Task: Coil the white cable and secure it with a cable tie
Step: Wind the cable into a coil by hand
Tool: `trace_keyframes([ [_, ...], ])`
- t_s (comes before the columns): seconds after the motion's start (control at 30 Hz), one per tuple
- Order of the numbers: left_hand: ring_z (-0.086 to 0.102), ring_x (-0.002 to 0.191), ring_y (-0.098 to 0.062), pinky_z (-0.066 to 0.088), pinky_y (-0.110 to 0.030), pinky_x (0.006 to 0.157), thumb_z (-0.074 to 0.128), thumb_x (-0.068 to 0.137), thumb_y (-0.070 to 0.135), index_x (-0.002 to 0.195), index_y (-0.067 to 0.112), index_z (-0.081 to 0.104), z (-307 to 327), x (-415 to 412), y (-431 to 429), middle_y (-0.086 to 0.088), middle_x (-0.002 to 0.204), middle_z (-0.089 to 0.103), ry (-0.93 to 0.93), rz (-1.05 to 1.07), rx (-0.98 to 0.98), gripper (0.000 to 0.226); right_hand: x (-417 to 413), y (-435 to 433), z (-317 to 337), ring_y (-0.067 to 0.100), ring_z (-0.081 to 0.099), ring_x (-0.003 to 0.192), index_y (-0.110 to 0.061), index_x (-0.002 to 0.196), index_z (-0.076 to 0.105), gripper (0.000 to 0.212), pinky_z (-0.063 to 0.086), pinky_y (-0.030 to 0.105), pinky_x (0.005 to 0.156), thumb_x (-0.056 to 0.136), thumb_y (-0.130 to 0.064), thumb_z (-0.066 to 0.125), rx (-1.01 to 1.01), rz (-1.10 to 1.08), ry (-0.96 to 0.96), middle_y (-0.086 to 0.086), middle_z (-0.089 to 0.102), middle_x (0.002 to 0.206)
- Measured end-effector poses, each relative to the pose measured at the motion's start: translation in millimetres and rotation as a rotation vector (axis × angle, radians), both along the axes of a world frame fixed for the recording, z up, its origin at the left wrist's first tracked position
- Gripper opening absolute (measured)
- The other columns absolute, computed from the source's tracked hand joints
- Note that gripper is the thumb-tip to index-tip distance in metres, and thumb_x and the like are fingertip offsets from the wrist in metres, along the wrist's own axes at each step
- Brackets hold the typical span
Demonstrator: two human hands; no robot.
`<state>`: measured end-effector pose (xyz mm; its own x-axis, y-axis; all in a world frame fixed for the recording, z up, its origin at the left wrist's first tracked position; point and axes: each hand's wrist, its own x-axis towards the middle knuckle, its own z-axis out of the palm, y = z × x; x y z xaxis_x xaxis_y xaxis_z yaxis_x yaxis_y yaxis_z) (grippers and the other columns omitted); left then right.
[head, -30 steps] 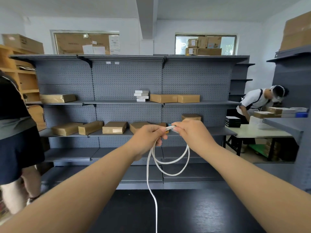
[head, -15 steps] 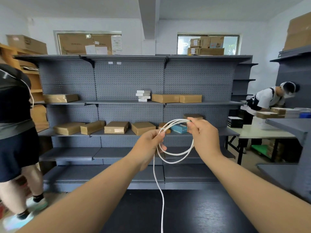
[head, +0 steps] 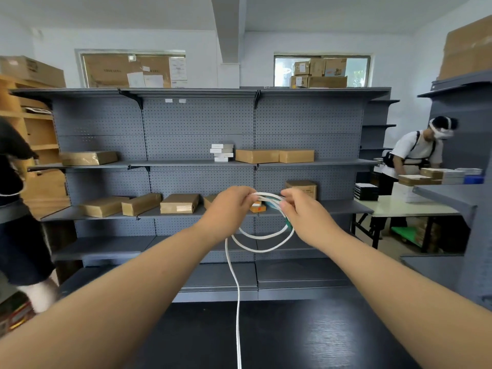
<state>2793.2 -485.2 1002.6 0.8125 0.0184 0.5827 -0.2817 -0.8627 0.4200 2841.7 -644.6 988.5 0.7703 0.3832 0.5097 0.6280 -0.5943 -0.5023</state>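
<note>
While Coiling Is Under Way: Condition as Found

Since the frame of half a second before was taken, the left hand (head: 229, 209) and the right hand (head: 306, 214) have been brought nearer together in front of the grey perforated steel shelving (head: 199, 129). The thin white flexible cable (head: 238, 302) is held in the air between them, above the black wood-grain table (head: 319, 342). Its top arc, formerly raised and spread wide, is now drawn short and flat between the two hands. The top of the coil is pinched by the left hand's curled fingers and thumb, and the same strands are pinched at their right side by the right hand's fingertips. Two loops are seen hanging beneath the hands, and one loose strand is let down from the left hand to the lower edge of the view. A small green piece (head: 288, 223) is noted under the right hand; what it is cannot be told. The person in dark clothing (head: 16, 209) at the left edge is found farther out of view than before.

Printed labels are observed on the brown cardboard boxes (head: 179, 203) on the shelf and on the cartons (head: 319, 73) at the window, but none can be read.
</note>
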Motion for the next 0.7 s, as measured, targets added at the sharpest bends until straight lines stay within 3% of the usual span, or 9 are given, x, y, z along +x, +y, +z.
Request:
trace_keyframes([
  [0.1,0.042,0.062,-0.005,0.031,-0.019,0.054,0.042,0.098,0.023,0.105,0.01,0.062,2.8,0.8,0.5,0.01,0.066,0.045,0.035,-0.037,0.029,0.025,-2.9,6.8,4.1,0.021,0.051,0.104,-0.013,0.132,0.04,0.037,0.036,0.029,0.08,0.098,-0.028,0.042,-0.159,0.048,-0.019,0.008,0.055,0.122],
  [0.23,0.04,0.058,-0.003,0.032,-0.013,0.052,0.041,0.099,0.022,0.104,0.008,0.061,5.7,0.8,2.2,0.01,0.064,0.044,0.12,-0.071,0.073,0.024,-4.5,14.9,4.3,0.02,0.046,0.079,-0.01,0.109,0.047,0.022,0.03,0.031,0.06,0.099,-0.028,0.039,-0.236,0.015,0.009,0.005,0.051,0.089],
  [0.43,0.044,0.061,-0.009,0.033,-0.024,0.056,0.045,0.096,0.03,0.102,0.01,0.06,0.0,2.5,11.2,0.006,0.065,0.05,0.167,-0.099,0.08,0.025,-7.0,17.5,7.2,0.021,0.043,0.079,-0.008,0.094,0.047,0.02,0.027,0.031,0.065,0.1,-0.024,0.035,-0.292,-0.034,-0.035,0.006,0.045,0.087],
  [0.53,0.047,0.06,-0.009,0.034,-0.024,0.057,0.058,0.09,0.032,0.097,0.011,0.061,-6.6,4.2,19.0,0.006,0.063,0.052,0.204,-0.152,-0.076,0.022,-4.5,14.4,11.5,0.022,0.044,0.08,-0.007,0.093,0.049,0.022,0.028,0.032,0.066,0.1,-0.023,0.035,-0.282,-0.074,-0.075,0.005,0.044,0.085],
  [0.63,0.046,0.052,-0.006,0.036,-0.02,0.058,0.065,0.086,0.024,0.088,0.01,0.063,-10.0,3.9,24.2,0.004,0.055,0.053,0.283,-0.279,-0.346,0.015,-0.6,11.4,12.7,0.023,0.046,0.08,-0.006,0.097,0.052,0.024,0.032,0.035,0.069,0.099,-0.023,0.036,-0.287,-0.093,-0.112,0.005,0.046,0.086],
  [0.7,0.044,0.048,-0.003,0.035,-0.016,0.057,0.065,0.085,0.018,0.079,0.014,0.063,-9.4,3.7,26.7,0.003,0.054,0.051,0.355,-0.321,-0.418,0.008,1.2,9.9,11.6,0.025,0.048,0.083,-0.006,0.097,0.053,0.025,0.036,0.038,0.073,0.099,-0.024,0.036,-0.31,-0.087,-0.152,0.006,0.046,0.088],
])
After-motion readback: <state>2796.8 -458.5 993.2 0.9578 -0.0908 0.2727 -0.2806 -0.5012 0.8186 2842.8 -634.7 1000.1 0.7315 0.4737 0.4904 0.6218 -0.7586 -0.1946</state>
